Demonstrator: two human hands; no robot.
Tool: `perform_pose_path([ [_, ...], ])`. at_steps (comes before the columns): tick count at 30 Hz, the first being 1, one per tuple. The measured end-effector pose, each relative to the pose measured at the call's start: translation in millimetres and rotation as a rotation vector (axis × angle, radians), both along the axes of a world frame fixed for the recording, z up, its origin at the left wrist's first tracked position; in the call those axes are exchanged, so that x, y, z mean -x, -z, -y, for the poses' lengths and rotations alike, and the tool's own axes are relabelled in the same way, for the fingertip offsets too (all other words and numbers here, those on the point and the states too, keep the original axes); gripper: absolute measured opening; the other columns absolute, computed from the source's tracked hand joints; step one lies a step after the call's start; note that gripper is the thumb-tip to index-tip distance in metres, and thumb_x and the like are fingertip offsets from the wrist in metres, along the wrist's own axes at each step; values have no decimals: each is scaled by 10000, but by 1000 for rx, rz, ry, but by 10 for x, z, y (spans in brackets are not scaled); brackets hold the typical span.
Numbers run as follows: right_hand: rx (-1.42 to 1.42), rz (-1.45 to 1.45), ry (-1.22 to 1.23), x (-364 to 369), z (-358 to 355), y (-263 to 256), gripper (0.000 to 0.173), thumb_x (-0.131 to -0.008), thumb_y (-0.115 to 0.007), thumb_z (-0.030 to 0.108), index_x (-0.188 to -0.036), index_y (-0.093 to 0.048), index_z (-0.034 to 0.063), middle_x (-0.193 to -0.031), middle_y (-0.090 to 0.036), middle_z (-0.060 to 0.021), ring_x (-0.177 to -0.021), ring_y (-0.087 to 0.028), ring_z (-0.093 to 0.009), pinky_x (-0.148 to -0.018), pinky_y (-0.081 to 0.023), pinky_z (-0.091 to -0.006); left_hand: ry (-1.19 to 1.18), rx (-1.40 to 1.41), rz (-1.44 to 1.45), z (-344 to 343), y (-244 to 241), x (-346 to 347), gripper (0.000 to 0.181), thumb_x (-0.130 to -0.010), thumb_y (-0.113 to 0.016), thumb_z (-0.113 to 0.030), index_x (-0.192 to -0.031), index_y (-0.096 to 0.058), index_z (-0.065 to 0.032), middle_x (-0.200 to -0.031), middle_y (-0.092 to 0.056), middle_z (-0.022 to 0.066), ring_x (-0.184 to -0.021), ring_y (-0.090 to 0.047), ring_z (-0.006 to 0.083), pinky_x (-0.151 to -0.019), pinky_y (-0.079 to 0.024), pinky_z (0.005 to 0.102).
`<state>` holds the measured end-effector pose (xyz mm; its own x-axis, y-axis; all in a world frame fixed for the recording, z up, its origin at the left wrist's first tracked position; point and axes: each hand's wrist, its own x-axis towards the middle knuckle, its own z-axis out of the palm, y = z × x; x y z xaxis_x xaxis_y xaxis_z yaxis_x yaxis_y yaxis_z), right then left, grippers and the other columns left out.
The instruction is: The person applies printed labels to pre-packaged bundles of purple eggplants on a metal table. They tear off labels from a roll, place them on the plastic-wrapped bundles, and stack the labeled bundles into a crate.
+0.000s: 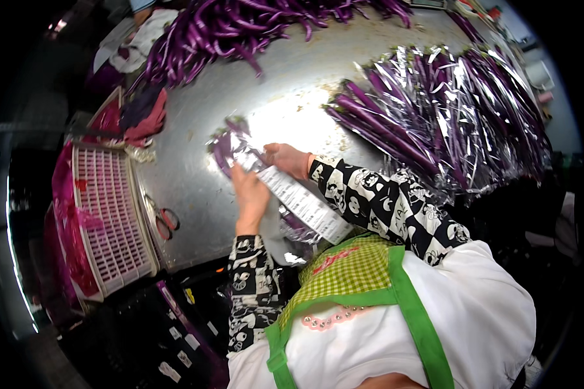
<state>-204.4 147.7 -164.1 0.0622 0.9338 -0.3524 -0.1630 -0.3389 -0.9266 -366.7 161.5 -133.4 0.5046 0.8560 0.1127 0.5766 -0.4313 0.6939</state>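
Long purple eggplants in a clear plastic sleeve lie before me on the metal table, their stem ends pointing away. My left hand rests on the near left side of this bundle, its fingers at the shiny film. On the other side, my right hand has its fingertips at the film and at the upper end of a strip of white printed labels. The strip slants down towards my apron, over more wrapped eggplants. Whether either hand grips anything is hard to tell, as the fingertips are partly hidden and blurred.
Loose eggplants are heaped at the far edge. Many sleeved eggplants lie to the right. Red-handled scissors lie beside a white plastic basket at left. Another person's hand shows at the upper left.
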Motion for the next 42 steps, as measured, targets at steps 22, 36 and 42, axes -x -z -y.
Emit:
perform_pose_path([
  [22,145,1391,-53,-1585,1171,-835,253,-894,-538,232,-943,-613,-5,-905,-684,-199,-870,-686,-336,-801,-532,-414,274,-22,408,643,-1244,-155,118,-791,-752,-45,-829,-658,18,-1046,-645,159,-779,-654,217,-651,-506,301],
  [36,-135,-171,181,-790,1165,-1111,372,-968,-622,291,-1179,-591,-14,-1017,-639,-46,-894,-594,-113,-808,-503,-247,121,-174,694,642,-1147,-443,232,-776,-730,73,-986,-680,-13,-907,-687,98,-825,-666,198,-737,-531,281],
  [42,-258,-34,0,-592,1248,-1701,391,-914,-716,276,-1174,-609,4,-966,-655,-31,-866,-577,-73,-762,-481,-226,74,-18,750,749,-972,-596,157,-820,-715,41,-967,-679,0,-924,-682,76,-824,-649,158,-736,-511,260],
])
